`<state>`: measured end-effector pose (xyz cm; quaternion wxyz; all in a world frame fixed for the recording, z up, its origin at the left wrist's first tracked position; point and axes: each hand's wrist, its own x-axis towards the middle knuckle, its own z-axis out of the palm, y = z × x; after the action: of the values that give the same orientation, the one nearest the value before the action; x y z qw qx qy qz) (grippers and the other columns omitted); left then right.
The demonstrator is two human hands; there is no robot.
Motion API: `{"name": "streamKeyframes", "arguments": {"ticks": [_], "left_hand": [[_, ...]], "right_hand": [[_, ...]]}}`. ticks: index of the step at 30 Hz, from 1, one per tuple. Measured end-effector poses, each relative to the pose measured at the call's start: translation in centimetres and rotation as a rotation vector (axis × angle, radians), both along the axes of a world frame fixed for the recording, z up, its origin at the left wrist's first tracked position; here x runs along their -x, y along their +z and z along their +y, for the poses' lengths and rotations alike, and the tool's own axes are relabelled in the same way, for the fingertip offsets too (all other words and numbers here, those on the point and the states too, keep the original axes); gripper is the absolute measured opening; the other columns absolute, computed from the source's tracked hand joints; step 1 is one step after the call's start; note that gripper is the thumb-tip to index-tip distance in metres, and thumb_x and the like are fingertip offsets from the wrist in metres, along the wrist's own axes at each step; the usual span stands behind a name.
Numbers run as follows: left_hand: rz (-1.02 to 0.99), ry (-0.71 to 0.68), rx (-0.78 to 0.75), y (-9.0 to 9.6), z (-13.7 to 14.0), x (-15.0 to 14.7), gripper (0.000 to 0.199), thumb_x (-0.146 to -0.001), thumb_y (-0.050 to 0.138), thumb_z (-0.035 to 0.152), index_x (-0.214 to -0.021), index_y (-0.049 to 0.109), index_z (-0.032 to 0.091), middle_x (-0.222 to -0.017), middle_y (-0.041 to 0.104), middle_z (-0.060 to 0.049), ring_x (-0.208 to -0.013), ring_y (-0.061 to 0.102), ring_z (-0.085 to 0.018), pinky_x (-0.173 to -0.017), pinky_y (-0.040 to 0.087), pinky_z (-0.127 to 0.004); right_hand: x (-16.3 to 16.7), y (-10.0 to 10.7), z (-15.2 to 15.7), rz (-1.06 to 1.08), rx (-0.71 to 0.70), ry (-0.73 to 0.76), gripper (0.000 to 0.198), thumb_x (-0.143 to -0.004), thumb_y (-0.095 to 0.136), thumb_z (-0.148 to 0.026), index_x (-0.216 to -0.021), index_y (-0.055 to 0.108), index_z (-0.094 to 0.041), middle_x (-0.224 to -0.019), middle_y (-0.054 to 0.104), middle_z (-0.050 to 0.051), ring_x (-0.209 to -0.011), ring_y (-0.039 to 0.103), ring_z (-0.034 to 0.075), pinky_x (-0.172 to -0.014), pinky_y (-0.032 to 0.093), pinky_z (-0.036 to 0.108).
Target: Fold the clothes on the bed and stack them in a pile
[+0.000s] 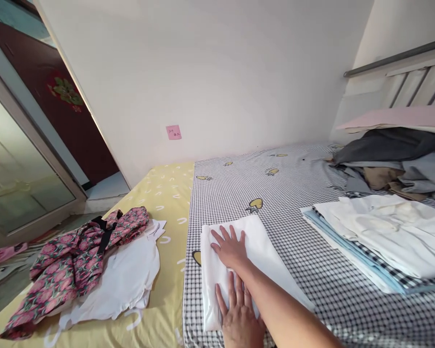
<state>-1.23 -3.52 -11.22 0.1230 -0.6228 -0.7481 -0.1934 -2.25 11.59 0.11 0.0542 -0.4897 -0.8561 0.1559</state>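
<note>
This is a home bedroom: a broad bed in black-and-white checked and yellow cloth spreads around six o'clock, with a white slatted headboard at two. Folded white and light-blue garments lie at four.

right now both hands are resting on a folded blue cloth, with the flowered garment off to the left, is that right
The folded cloth under the left hand and right hand is white, not blue, as the head view shows. The flowered garment is off to the left.
</note>
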Motion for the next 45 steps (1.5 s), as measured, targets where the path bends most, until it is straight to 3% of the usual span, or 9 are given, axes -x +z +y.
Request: {"name": "streamKeyframes", "arguments": {"ticks": [6,11,16,21,26,29,32,38,45], "left_hand": [[0.041,0.021,-0.020,1.5,-0.2,0.1,0.068,-0.093,0.053,0.041,-0.158,0.036,0.032,-0.166,0.039,0.000,-0.151,0.042,-0.032,-0.124,0.034,-0.064],[-0.043,-0.009,0.123,5.6,-0.9,-0.1,0.069,-0.097,0.050,0.053,-0.160,0.031,0.032,-0.166,0.037,-0.001,-0.153,0.039,-0.030,-0.125,0.033,-0.065],[-0.166,-0.043,0.275,8.3,-1.2,-0.4,0.078,-0.095,0.044,0.068,-0.161,0.029,0.029,-0.169,0.027,-0.002,-0.157,0.029,-0.030,-0.128,0.021,-0.067],[-0.187,-0.086,0.369,9.5,-0.8,-0.2,0.077,-0.096,0.044,0.065,-0.161,0.034,0.027,-0.170,0.028,-0.007,-0.158,0.024,-0.033,-0.126,0.017,-0.070],[-0.254,-0.082,0.292,11.4,-1.2,2.1,0.067,-0.097,0.050,0.044,-0.160,0.036,0.026,-0.170,0.031,-0.014,-0.155,0.035,-0.030,-0.120,0.038,-0.060],[-0.246,0.094,0.088,10.8,-3.4,4.2,0.057,-0.102,0.040,0.033,-0.158,0.039,0.022,-0.170,0.032,-0.018,-0.152,0.040,-0.028,-0.116,0.045,-0.051],[-0.129,0.281,-0.031,8.2,-6.3,5.9,0.059,-0.104,0.038,0.035,-0.160,0.035,0.017,-0.167,0.036,-0.021,-0.153,0.037,-0.033,-0.117,0.039,-0.062],[0.251,0.136,-0.028,3.3,-10.1,7.6,0.073,-0.099,0.054,0.043,-0.163,0.026,0.022,-0.166,0.039,-0.014,-0.157,0.030,-0.030,-0.124,0.026,-0.067],[0.288,0.157,0.029,3.1,-10.7,7.2,0.089,-0.092,0.065,0.045,-0.164,0.020,0.019,-0.169,0.030,-0.013,-0.159,0.023,-0.031,-0.123,0.031,-0.067]], "right_hand": [[-1.1,1.6,1.3,0.257,0.159,-0.015,0.060,-0.099,0.044,-0.053,-0.158,0.041,-0.041,-0.172,0.028,0.000,-0.161,0.014,0.034,-0.123,0.003,0.071],[-5.1,3.8,0.7,0.468,0.017,-0.025,0.065,-0.101,0.034,-0.031,-0.165,0.024,-0.033,-0.172,0.028,0.003,-0.158,0.026,0.018,-0.125,0.028,0.051],[-9.5,4.3,-3.1,0.739,-0.133,0.158,0.062,-0.095,0.049,-0.028,-0.156,0.044,-0.031,-0.161,0.048,0.005,-0.153,0.038,0.021,-0.126,0.031,0.048],[-11.9,3.3,-6.5,0.696,-0.102,0.239,0.061,-0.093,0.052,-0.026,-0.154,0.047,-0.032,-0.160,0.049,0.007,-0.152,0.040,0.022,-0.126,0.033,0.049],[-13.5,2.7,-7.7,0.549,-0.048,0.270,0.069,-0.090,0.053,-0.020,-0.157,0.043,-0.032,-0.160,0.050,0.007,-0.148,0.045,0.022,-0.123,0.037,0.049],[-13.9,2.7,-8.4,0.432,-0.054,0.261,0.073,-0.089,0.054,-0.020,-0.160,0.038,-0.029,-0.163,0.046,0.009,-0.149,0.044,0.023,-0.124,0.035,0.049],[-13.5,2.4,-9.8,0.234,-0.089,0.260,0.084,-0.088,0.065,-0.030,-0.164,0.030,-0.031,-0.172,0.029,0.011,-0.157,0.028,0.029,-0.126,0.025,0.056],[-12.1,-0.6,-12.9,-0.056,-0.220,0.313,0.103,-0.073,0.085,-0.035,-0.162,0.033,-0.041,-0.175,0.018,0.007,-0.160,0.010,0.040,-0.125,0.008,0.068],[-12.6,-3.0,-12.7,-0.039,-0.413,0.316,0.096,-0.077,0.079,-0.026,-0.161,0.034,-0.042,-0.173,0.027,0.006,-0.159,0.018,0.039,-0.124,0.014,0.067]]}}
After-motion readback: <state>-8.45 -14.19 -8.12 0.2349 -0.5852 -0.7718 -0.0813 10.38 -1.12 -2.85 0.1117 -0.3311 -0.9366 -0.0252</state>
